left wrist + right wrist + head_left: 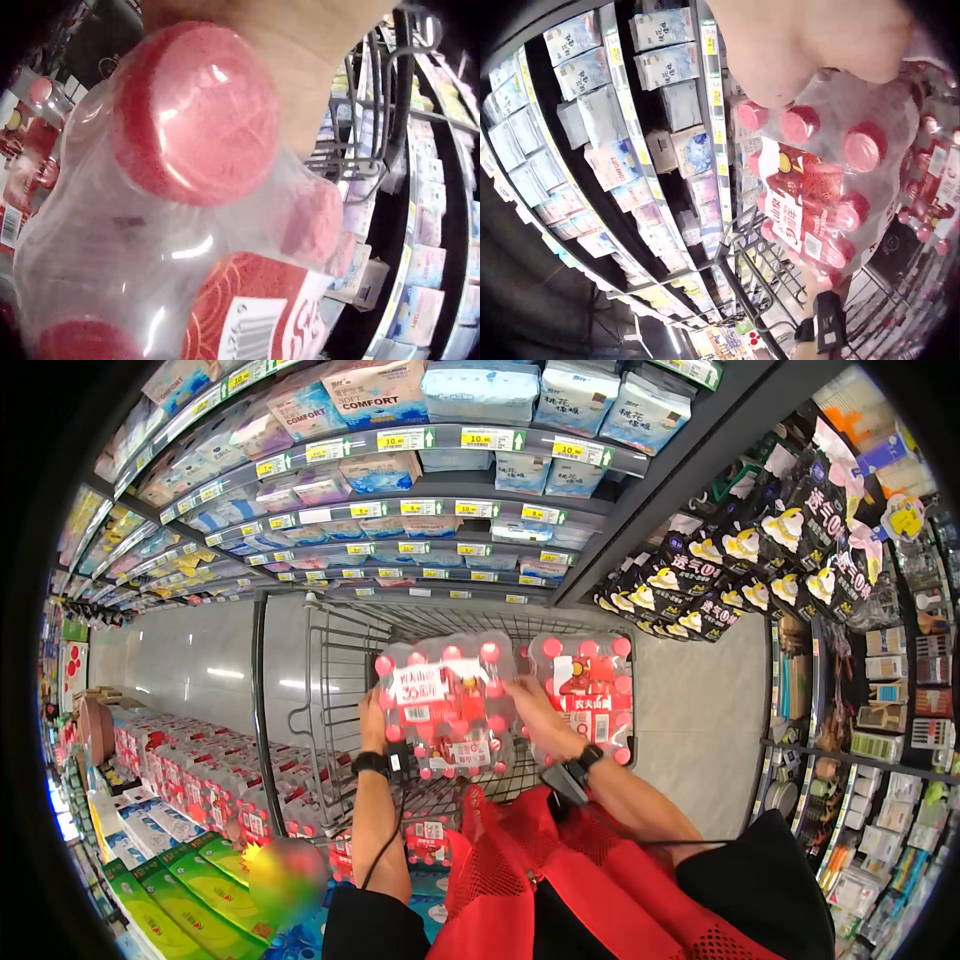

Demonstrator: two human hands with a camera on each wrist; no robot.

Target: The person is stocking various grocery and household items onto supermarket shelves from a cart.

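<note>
- Hidden: the fingertips of both hands lie behind the shrink wrap. The left wrist view is filled by blurred red caps at close range. The label print is too small to read.
- Surroundings: a shop aisle with a pale floor (690, 710). Shelves (440, 510) of soft packets stand ahead, a wire cart (330, 660) is in front of me, and a red mesh bag (560, 880) hangs at my chest.
- Pack of bottles (445, 705): shrink-wrapped with red caps, held over the cart, just beside a second pack (590, 695) on its right.
- Left hand (373, 710): clamped on the pack's left edge.
- Right hand (530, 705): curled over the pack's right edge, between the two packs.
</note>
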